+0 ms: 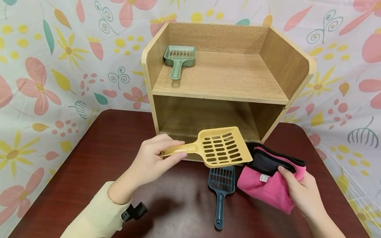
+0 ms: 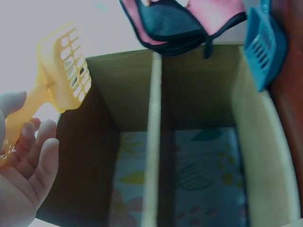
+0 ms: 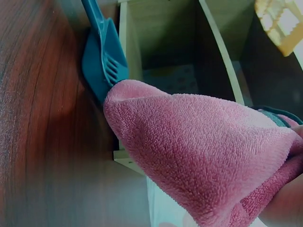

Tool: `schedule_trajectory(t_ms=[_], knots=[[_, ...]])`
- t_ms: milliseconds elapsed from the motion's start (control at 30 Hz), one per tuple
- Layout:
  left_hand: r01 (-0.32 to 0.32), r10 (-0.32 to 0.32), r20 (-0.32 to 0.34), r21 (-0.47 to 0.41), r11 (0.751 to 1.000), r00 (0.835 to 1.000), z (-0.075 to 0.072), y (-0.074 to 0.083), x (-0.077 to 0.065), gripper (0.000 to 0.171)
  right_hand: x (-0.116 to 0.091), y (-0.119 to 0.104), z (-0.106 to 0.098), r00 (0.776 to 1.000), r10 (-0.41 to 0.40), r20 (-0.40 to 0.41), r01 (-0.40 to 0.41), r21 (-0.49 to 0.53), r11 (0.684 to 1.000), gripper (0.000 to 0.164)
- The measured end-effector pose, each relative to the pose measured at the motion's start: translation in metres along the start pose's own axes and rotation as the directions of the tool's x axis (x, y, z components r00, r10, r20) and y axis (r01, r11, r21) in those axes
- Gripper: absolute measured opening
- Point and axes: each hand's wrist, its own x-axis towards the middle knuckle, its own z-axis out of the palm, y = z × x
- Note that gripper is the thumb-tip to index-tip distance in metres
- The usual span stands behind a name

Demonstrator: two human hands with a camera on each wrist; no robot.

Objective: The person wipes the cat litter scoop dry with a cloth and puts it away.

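Yellow scoop (image 1: 200, 147) in the air before the lower opening of a wooden shelf unit (image 1: 232, 69), with slotted blade toward the right, above the head of a blue scoop (image 1: 219, 198). Pinched by the handle between thumb and fingers of the left hand (image 1: 154, 158). In the right hand (image 1: 300, 188), gripped with thumb on top: a folded pink cloth item (image 1: 265, 191) with dark panel and black trim, near the yellow blade but apart from it in the left wrist view. Sewn to the pink fabric, a small white label (image 1: 264, 178), turned toward the head camera; cannot read its print, too small at this size. At the handle's end of the blue scoop, a paw-shaped mark in place of lettering. Flat on the dark red table (image 1: 119, 145), in front of the shelf unit: that same blue scoop. On the upper board, close to the left side panel: a green scoop (image 1: 176, 69), handle to the front. Behind everything, a floral-print backdrop (image 1: 68, 92).
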Motion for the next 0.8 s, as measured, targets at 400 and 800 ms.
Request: schedule_trajectory(t_ms=[400,800], knots=[[-0.121,0.141,-0.129,0.152,0.981,0.982,-0.018,0.020,0.047,0.030,0.000,0.005,-0.004,1.000,-0.025,-0.003,0.025,-0.022,0.999,0.016],[-0.065,0.206,-0.285,0.435,0.898,0.936,-0.012,0.017,0.079,0.026,-0.002,0.003,-0.004,0.999,-0.038,-0.001,0.038,-0.034,0.999,0.013]])
